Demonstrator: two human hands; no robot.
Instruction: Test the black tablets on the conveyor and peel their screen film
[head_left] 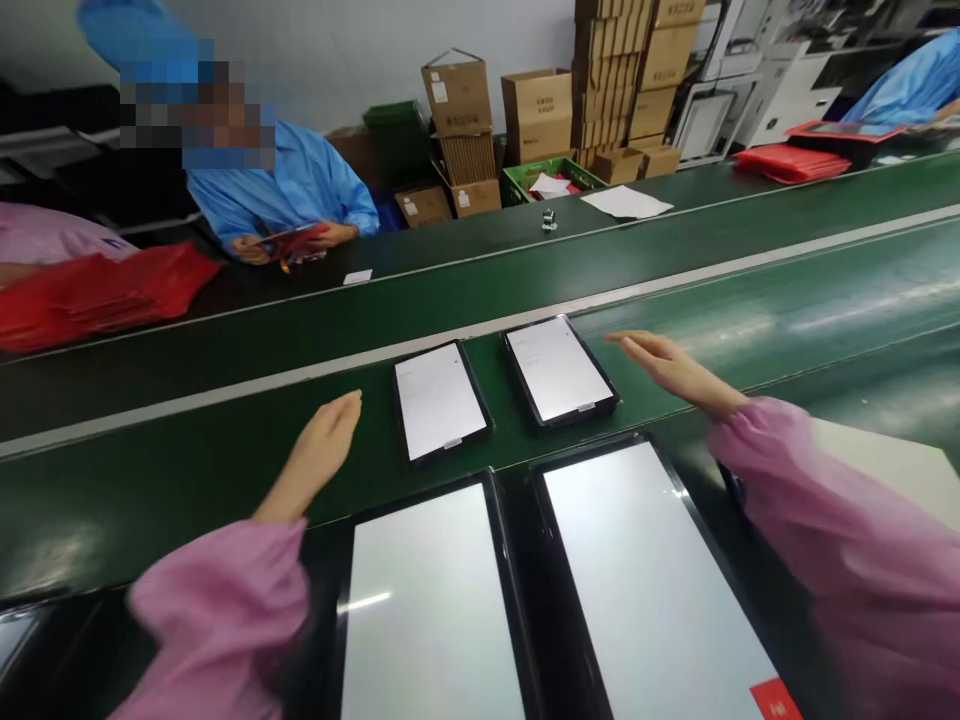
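Two small tablets with lit white screens lie side by side on the green conveyor belt (225, 450): the left tablet (439, 400) and the right tablet (559, 368). My left hand (324, 447) hovers open, fingers together and stretched out, just left of the left tablet. My right hand (667, 368) is open too, reaching in from the right beside the right tablet. Neither hand holds anything. Both arms wear pink sleeves. Two larger lit screens (431, 610) (652, 580) sit close in front of me.
Across the belt a person in a blue coat (289, 185) holds a red item. Red stacks (97, 290) (791, 162) lie at far left and far right. Cardboard boxes (536, 115) and a green crate (551, 180) stand behind. White paper (626, 202) lies on the far belt.
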